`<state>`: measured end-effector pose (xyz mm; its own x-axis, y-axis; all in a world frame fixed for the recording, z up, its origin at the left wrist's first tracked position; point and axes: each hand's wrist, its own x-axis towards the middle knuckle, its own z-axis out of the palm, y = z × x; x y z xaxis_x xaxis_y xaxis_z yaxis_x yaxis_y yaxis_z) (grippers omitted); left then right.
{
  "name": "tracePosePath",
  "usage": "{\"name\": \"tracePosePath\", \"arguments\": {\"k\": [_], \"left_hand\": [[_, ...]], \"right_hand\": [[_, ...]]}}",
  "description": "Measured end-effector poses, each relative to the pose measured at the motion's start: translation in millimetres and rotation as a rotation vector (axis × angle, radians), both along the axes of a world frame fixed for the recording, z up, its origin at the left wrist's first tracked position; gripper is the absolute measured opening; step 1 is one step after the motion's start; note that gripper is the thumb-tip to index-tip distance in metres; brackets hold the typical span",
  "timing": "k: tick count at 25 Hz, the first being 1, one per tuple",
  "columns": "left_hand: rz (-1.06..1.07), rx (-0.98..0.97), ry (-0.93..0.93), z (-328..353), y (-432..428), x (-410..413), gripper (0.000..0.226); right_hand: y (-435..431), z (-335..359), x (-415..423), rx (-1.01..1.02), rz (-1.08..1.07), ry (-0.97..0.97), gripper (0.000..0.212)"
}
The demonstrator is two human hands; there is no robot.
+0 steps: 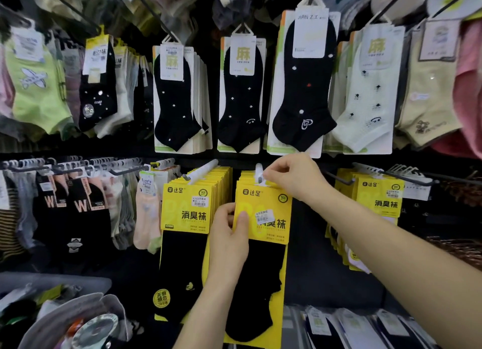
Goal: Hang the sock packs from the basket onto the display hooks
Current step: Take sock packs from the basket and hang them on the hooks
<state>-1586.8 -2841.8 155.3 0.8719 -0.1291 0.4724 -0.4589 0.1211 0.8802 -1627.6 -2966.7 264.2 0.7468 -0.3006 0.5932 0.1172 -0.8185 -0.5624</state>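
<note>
A yellow sock pack point(263, 218) with a black sock hangs in front of me at the middle hook point(258, 171) of the lower row. My left hand point(229, 239) grips the pack's left edge, thumb on the yellow card. My right hand point(294, 177) pinches the white hanger tab at the pack's top, right at the hook's tip. More yellow packs sit behind it on the same hook. The basket point(73, 320) with loose sock packs lies at the bottom left.
A full hook of matching yellow packs point(187, 207) hangs just left, another point(380, 200) to the right. Above is a row of black and cream ankle socks point(242, 93). Black and peach socks point(75, 207) fill the left hooks. More packs lie on a shelf at bottom right.
</note>
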Motion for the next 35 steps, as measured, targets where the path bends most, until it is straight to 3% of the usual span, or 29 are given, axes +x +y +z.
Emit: {"name": "tracePosePath", "arguments": {"k": [6, 8, 10, 12, 14, 16, 19, 22, 26, 30, 33, 35], "left_hand": [[0.159, 0.076, 0.048, -22, -13, 11, 0.017], [0.214, 0.106, -0.024, -22, -14, 9, 0.024], [0.219, 0.143, -0.104, -17, -13, 11, 0.048], [0.106, 0.185, -0.093, -3, -13, 20, 0.076], [-0.041, 0.202, -0.048, 16, -14, 34, 0.089], [-0.198, 0.169, -0.020, 24, -15, 42, 0.083], [-0.361, 0.052, 0.001, 17, -21, 47, 0.047], [-0.395, -0.032, 0.069, 11, -23, 51, 0.058], [-0.493, -0.154, 0.378, 1, -24, 55, 0.067], [-0.485, -0.129, 0.419, -12, -24, 56, 0.076], [-0.469, -0.231, 0.454, 2, -22, 71, 0.068], [-0.462, -0.253, 0.422, 16, -24, 83, 0.058]], "right_hand": [[-11, -41, 6, 0.068, -0.047, -0.129, 0.009], [-20, -63, -2, 0.141, -0.071, -0.173, 0.023], [-26, -84, -10, 0.216, -0.054, -0.118, 0.042], [-26, -92, -13, 0.256, 0.029, -0.012, 0.063], [-24, -83, -10, 0.332, 0.153, 0.057, 0.073], [-19, -73, -2, 0.437, 0.263, 0.084, 0.052], [-15, -80, 15, 0.520, 0.359, 0.037, 0.061], [-19, -94, 16, 0.586, 0.411, 0.022, 0.079], [-19, -118, 11, 0.609, 0.367, 0.064, 0.095], [-15, -129, 11, 0.658, 0.431, 0.093, 0.110], [-28, -122, 16, 0.894, 0.488, 0.065, 0.101], [-42, -112, 31, 1.015, 0.419, 0.026, 0.087]]}}
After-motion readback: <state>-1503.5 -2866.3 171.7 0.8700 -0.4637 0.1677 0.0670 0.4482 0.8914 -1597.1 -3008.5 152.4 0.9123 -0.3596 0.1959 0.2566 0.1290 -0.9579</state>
